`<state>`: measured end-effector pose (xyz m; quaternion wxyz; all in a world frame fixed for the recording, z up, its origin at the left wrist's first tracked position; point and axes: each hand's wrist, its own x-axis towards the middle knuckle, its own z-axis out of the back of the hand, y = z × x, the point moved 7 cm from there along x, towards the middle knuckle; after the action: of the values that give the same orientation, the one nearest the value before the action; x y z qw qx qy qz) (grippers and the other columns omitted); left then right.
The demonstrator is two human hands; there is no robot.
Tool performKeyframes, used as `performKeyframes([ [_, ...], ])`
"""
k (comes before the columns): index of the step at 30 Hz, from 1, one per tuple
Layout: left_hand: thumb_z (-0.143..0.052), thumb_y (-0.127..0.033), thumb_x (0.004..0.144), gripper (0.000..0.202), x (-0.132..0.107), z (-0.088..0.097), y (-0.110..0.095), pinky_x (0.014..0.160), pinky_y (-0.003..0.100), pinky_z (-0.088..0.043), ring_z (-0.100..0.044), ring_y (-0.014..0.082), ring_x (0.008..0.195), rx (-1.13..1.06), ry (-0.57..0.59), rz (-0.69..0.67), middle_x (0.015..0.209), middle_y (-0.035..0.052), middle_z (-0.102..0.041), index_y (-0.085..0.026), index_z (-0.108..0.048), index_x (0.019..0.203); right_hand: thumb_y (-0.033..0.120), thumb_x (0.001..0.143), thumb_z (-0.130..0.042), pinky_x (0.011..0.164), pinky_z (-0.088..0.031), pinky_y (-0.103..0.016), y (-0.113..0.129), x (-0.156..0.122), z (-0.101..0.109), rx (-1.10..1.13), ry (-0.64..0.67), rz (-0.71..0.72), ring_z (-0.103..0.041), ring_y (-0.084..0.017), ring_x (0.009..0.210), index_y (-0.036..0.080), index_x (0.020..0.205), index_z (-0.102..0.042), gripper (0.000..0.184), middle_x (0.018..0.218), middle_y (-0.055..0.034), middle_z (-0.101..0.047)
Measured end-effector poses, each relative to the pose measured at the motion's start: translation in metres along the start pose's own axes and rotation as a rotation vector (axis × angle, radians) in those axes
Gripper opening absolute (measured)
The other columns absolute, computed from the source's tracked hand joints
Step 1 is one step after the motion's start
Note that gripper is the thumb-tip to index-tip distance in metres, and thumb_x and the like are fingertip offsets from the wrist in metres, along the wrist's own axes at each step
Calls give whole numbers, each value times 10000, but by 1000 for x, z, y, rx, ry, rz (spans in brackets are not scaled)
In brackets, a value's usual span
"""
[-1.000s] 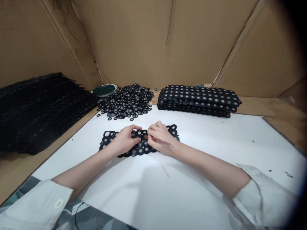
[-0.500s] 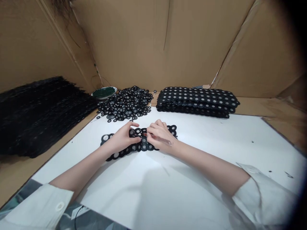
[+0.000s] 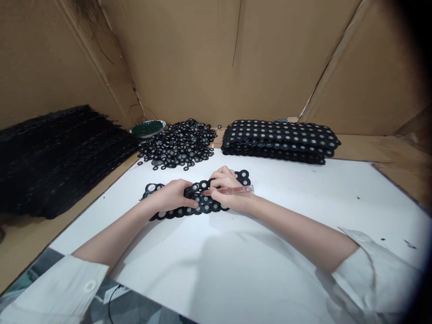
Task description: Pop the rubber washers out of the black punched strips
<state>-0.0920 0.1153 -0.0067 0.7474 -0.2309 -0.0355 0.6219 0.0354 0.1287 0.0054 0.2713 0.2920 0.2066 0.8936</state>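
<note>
A strip of joined black rings [image 3: 207, 207] lies across the white board, one part of it lifted between my hands. My left hand [image 3: 172, 196] pinches the raised rings with thumb below and fingers curled over the far side. In my right hand [image 3: 227, 185] is a slim, see-through reddish pen-shaped tool [image 3: 232, 191], its end pointing left into the rings near my left fingertips. The tool's very tip is too small to make out. My right fingers hide part of the strip behind them.
Behind the strip is a heap of loose black rings [image 3: 178, 144], with a bowl of dark green bits [image 3: 147, 129] beside it. Finished-looking ring mats [image 3: 280, 139] are stacked at back right. Black bristly material [image 3: 57, 162] lies left. Cardboard walls [image 3: 202, 58] enclose the white board [image 3: 286, 279].
My left fingers have closed onto the raised rings, where they were spread before. The tool in my right hand has swung to lie more level, showing more of its length.
</note>
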Motion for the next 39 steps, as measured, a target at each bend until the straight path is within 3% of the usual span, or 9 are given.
performKeyframes([
  [4, -573, -449, 599, 275, 1, -1, 3, 546, 248, -325, -485, 165, 612, -101, -5, 6, 606, -30, -511, -194, -470, 607, 160, 741, -466, 801, -301, -347, -5, -2, -4, -6, 52, -15, -385, -167, 899, 174, 502, -487, 241, 849, -2, -550],
  [10, -565, -378, 606, 198, -2, -7, 4, 531, 242, -330, -478, 147, 582, -251, -19, 85, 583, -39, -509, -186, -530, 643, 178, 757, -469, 853, -295, -360, -1, -7, -6, -17, 3, 1, -378, -168, 939, 177, 521, -518, 241, 926, 0, -546],
  [14, -559, -348, 604, 180, -4, -7, 4, 534, 247, -336, -471, 141, 574, -278, -90, 122, 584, -34, -516, -176, -559, 656, 195, 780, -453, 875, -283, -383, 1, -8, -6, -24, 19, -7, -370, -173, 958, 185, 548, -548, 251, 957, -3, -540],
  [22, -540, -325, 626, 155, -6, -12, 0, 521, 251, -337, -482, 151, 577, -325, -105, 150, 575, -25, -520, -173, -541, 660, 214, 771, -458, 926, -215, -413, 3, -9, -12, -176, 5, 56, -378, -194, 982, 183, 577, -541, 213, 987, -29, -520],
  [27, -503, -333, 669, 169, -13, -15, -7, 533, 248, -343, -490, 147, 586, -447, 11, 138, 617, -17, -535, -180, -538, 730, 242, 786, -438, 835, -254, -397, 6, -7, -11, -302, -18, 23, -393, -201, 901, 184, 643, -558, 195, 930, -54, -517],
  [29, -518, -348, 662, 212, -13, -13, -10, 547, 249, -352, -498, 159, 627, -411, 58, 87, 675, -8, -546, -188, -539, 799, 249, 793, -429, 803, -260, -388, 6, -4, -8, -319, -15, 12, -392, -203, 888, 186, 667, -569, 198, 916, -61, -516],
  [34, -550, -352, 622, 224, -5, 3, -7, 595, 272, -357, -504, 198, 709, -107, -105, -21, 744, 12, -546, -188, -496, 766, 250, 788, -434, 750, -274, -364, -1, 2, -2, -214, -5, -56, -398, -180, 824, 192, 586, -556, 243, 786, -32, -521],
  [39, -541, -323, 624, 205, 0, -1, -3, 561, 259, -350, -508, 179, 658, -160, -42, 4, 701, -12, -542, -183, -496, 767, 214, 773, -457, 857, -280, -371, -5, 1, -1, 12, 33, -83, -433, -163, 898, 188, 521, -540, 266, 843, -4, -555],
])
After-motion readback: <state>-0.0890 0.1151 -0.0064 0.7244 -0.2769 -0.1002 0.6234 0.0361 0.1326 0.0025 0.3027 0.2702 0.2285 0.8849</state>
